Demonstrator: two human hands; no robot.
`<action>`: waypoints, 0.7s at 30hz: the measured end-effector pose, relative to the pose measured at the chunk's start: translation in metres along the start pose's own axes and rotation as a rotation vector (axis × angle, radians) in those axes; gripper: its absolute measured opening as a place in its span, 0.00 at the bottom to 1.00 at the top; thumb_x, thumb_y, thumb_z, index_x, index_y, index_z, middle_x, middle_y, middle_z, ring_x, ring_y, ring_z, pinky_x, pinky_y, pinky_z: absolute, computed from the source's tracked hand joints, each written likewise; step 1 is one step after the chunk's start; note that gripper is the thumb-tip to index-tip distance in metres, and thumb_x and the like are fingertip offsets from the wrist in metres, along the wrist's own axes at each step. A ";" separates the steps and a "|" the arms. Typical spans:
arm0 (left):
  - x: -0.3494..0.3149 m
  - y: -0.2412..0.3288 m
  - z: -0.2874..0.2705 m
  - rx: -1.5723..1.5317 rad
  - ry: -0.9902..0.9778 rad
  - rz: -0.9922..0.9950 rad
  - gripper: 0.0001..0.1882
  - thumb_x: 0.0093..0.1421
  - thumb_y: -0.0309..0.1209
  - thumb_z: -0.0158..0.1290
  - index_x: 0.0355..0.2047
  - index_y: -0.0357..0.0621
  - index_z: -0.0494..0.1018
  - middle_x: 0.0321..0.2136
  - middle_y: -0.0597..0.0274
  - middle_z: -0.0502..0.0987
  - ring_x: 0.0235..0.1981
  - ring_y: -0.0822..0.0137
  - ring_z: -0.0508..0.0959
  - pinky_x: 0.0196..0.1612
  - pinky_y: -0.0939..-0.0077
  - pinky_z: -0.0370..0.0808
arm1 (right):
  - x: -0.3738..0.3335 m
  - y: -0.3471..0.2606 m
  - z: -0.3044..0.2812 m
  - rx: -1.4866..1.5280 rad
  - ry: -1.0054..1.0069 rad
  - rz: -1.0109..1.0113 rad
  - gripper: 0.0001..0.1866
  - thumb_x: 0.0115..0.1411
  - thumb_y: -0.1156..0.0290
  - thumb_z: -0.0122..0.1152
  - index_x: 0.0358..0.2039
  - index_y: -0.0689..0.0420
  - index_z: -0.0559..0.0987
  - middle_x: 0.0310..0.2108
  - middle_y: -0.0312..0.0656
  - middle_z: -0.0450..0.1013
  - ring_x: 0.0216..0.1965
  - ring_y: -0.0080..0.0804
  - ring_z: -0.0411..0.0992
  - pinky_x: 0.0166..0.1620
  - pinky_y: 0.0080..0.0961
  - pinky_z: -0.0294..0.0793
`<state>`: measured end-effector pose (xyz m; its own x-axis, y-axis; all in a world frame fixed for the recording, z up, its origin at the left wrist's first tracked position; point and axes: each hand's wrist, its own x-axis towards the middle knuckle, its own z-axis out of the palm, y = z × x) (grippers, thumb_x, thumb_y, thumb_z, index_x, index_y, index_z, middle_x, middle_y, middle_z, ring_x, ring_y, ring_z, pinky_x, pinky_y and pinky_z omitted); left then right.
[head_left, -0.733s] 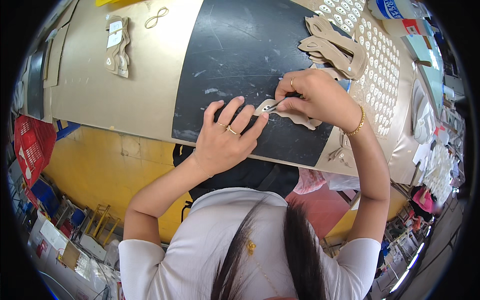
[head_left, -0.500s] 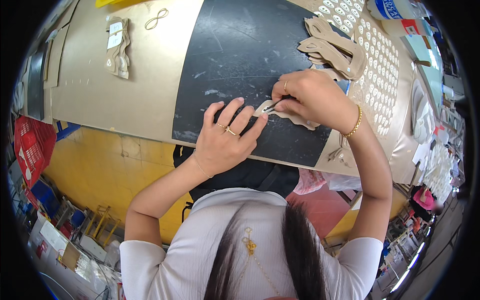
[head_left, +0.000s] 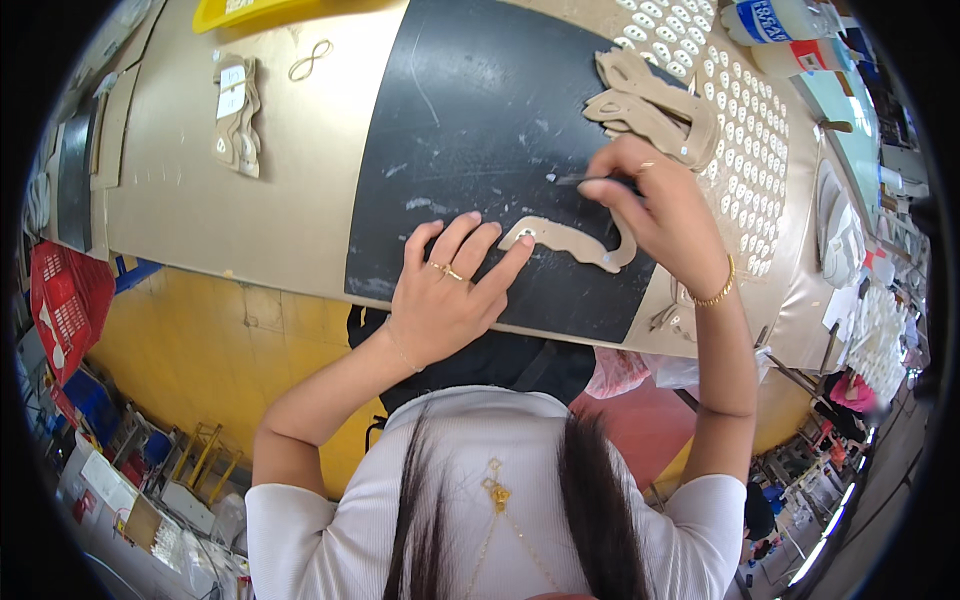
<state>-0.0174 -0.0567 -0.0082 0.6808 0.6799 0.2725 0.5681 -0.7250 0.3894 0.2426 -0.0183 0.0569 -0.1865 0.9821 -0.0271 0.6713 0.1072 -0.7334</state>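
Note:
A wavy beige cut piece [head_left: 575,238], looking like leather, lies on the black mat [head_left: 450,120] near its front edge. My left hand [head_left: 450,285] rests flat with fingers spread, its index fingertip pressing on a small white patch at the piece's left end. Above the piece, my right hand [head_left: 655,205] pinches dark, slim tweezers [head_left: 590,181] that point left, clear of the piece. A tiny pale bit [head_left: 551,178] shows at their tip; whether they grip it I cannot tell. The right hand partly covers the piece's curled right end.
A stack of similar beige pieces [head_left: 650,105] lies at the mat's far right. Rows of small white oval stickers [head_left: 740,150] cover the table's right side. To the left lie a banded bundle [head_left: 237,120] and a looped rubber band [head_left: 311,60]. Bottles [head_left: 780,20] stand far right.
My right hand has lifted the tweezers off the beige piece's left end and moved right and away from me. The left index finger now presses on that end.

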 end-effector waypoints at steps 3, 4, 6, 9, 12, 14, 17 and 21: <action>0.009 0.006 -0.005 -0.019 -0.015 -0.049 0.33 0.54 0.33 0.62 0.62 0.56 0.72 0.52 0.58 0.71 0.54 0.55 0.70 0.56 0.55 0.63 | -0.011 -0.006 -0.012 0.203 0.256 0.259 0.07 0.61 0.70 0.69 0.33 0.59 0.80 0.31 0.41 0.75 0.27 0.30 0.72 0.32 0.27 0.71; 0.012 0.008 -0.007 -0.028 -0.031 -0.067 0.32 0.55 0.33 0.62 0.62 0.55 0.72 0.52 0.58 0.71 0.54 0.55 0.70 0.55 0.55 0.63 | -0.015 -0.007 -0.016 0.124 0.277 0.276 0.08 0.60 0.70 0.70 0.33 0.60 0.80 0.31 0.41 0.74 0.27 0.28 0.72 0.32 0.26 0.71; 0.023 0.007 -0.007 -0.102 -0.034 -0.100 0.29 0.57 0.35 0.62 0.61 0.51 0.73 0.53 0.56 0.71 0.52 0.54 0.70 0.54 0.56 0.63 | -0.022 -0.004 -0.016 -0.076 0.302 0.255 0.12 0.56 0.69 0.74 0.35 0.62 0.80 0.30 0.42 0.72 0.28 0.32 0.73 0.33 0.29 0.72; 0.042 -0.002 -0.007 -0.236 0.007 -0.121 0.27 0.57 0.33 0.63 0.58 0.49 0.75 0.53 0.54 0.71 0.53 0.52 0.70 0.55 0.56 0.64 | -0.032 0.000 0.003 -0.238 0.272 0.407 0.13 0.56 0.67 0.74 0.37 0.61 0.81 0.32 0.46 0.73 0.29 0.44 0.74 0.35 0.35 0.74; 0.061 -0.018 -0.010 -0.248 0.057 -0.115 0.24 0.56 0.30 0.63 0.55 0.46 0.77 0.52 0.52 0.71 0.53 0.50 0.72 0.55 0.55 0.66 | -0.041 -0.003 0.020 -0.245 0.339 0.392 0.14 0.59 0.68 0.71 0.43 0.60 0.80 0.37 0.48 0.73 0.35 0.46 0.75 0.39 0.36 0.74; 0.073 -0.028 -0.014 -0.237 0.090 -0.100 0.22 0.56 0.29 0.63 0.52 0.44 0.77 0.51 0.52 0.72 0.53 0.50 0.73 0.54 0.57 0.68 | -0.040 -0.008 0.023 -0.093 0.345 0.399 0.15 0.62 0.71 0.67 0.48 0.59 0.78 0.41 0.50 0.72 0.39 0.47 0.75 0.41 0.37 0.74; 0.094 -0.039 -0.018 -0.194 0.092 -0.028 0.20 0.57 0.29 0.62 0.51 0.43 0.78 0.51 0.51 0.73 0.53 0.51 0.74 0.55 0.57 0.68 | -0.019 -0.009 0.012 -0.061 0.333 0.310 0.15 0.66 0.74 0.60 0.53 0.59 0.76 0.40 0.47 0.71 0.34 0.41 0.73 0.39 0.35 0.74; 0.135 -0.052 -0.007 -0.176 0.072 0.061 0.19 0.59 0.29 0.61 0.52 0.43 0.78 0.53 0.50 0.73 0.55 0.50 0.74 0.58 0.57 0.68 | 0.024 0.009 -0.024 -0.322 0.332 0.192 0.18 0.70 0.73 0.54 0.59 0.56 0.75 0.40 0.45 0.71 0.33 0.39 0.74 0.37 0.36 0.75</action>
<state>0.0420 0.0734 0.0142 0.6730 0.6461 0.3601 0.4328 -0.7388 0.5165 0.2610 0.0094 0.0658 0.1658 0.9794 0.1149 0.8680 -0.0896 -0.4884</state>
